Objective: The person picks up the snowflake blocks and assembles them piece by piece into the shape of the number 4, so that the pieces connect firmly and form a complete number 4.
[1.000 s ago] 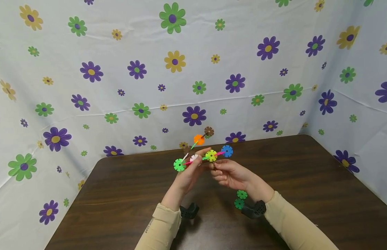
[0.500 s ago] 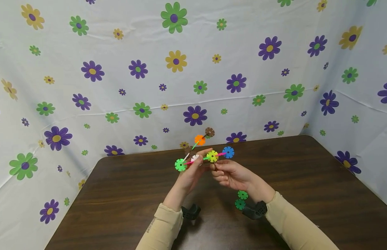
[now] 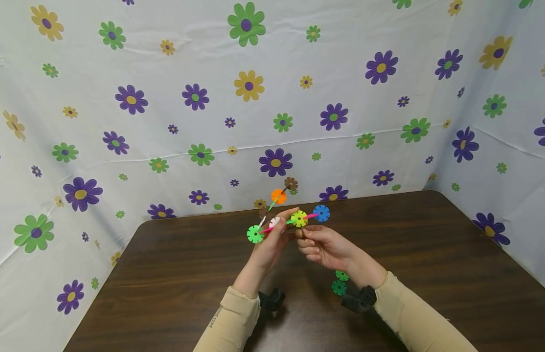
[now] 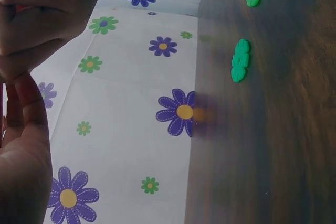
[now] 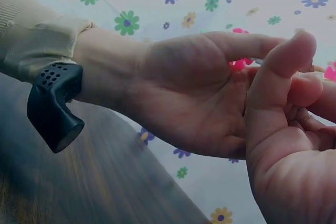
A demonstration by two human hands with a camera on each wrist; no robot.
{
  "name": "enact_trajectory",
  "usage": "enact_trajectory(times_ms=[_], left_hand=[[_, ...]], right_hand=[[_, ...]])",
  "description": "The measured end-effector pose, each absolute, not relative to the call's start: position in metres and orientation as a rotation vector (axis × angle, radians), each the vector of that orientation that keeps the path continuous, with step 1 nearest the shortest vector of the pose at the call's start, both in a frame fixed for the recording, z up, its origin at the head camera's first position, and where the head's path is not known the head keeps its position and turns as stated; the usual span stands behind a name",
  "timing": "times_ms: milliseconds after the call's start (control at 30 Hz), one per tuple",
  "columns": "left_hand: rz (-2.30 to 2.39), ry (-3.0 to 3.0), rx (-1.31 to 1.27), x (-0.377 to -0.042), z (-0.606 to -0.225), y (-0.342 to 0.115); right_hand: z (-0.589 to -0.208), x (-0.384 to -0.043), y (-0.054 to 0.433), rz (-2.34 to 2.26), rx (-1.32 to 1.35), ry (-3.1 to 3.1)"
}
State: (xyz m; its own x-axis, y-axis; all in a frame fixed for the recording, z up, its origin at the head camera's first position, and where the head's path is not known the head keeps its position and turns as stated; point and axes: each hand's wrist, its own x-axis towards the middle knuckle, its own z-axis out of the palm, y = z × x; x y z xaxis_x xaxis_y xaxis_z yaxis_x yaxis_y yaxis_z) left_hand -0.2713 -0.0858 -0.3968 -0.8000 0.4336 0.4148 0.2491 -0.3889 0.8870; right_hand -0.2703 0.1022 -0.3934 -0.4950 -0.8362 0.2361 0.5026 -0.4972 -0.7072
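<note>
Notched plastic discs are joined into a bent chain held up over the table. My left hand (image 3: pixel 269 247) grips the chain, its thumb over a white disc (image 3: pixel 274 224). To the left sits a bright green disc (image 3: pixel 255 234); from it one branch rises past a dark brown disc to an orange disc (image 3: pixel 279 196) and a brown disc (image 3: pixel 291 184). The other branch runs right to a yellow disc (image 3: pixel 299 219) and a blue disc (image 3: pixel 321 213). My right hand (image 3: pixel 327 247) pinches a small brown piece just under the yellow disc, mostly hidden by the fingertips.
Loose green discs lie on the dark wood table (image 3: pixel 189 274), one a darker green disc (image 3: pixel 339 288), near the right wrist. A black wrist camera (image 3: pixel 272 299) hangs under the left wrist. A flowered cloth (image 3: pixel 167 98) stands behind the table and along both sides.
The branch with the orange and brown discs has tipped slightly left, and the bright green disc sits a little lower. Both hands keep their hold in nearly the same place.
</note>
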Motion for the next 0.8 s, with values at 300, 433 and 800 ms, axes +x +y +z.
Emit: enact_trajectory(times_ms=[300, 433, 800], left_hand=[[2.248, 1.694, 0.985, -0.2711, -0.3902, -0.0933], [2.282, 1.685, 1.015, -0.2709, -0.3925, -0.0935], [2.314, 1.735, 0.991, -0.2673, -0.3934, -0.089]], right_hand=[[-0.3929, -0.2697, 0.1037, -2.007, -0.702, 0.66], [-0.3914, -0.2687, 0.1033, -2.006, -0.7, 0.658], [-0.3885, -0.2629, 0.1003, -2.035, -0.708, 0.62]])
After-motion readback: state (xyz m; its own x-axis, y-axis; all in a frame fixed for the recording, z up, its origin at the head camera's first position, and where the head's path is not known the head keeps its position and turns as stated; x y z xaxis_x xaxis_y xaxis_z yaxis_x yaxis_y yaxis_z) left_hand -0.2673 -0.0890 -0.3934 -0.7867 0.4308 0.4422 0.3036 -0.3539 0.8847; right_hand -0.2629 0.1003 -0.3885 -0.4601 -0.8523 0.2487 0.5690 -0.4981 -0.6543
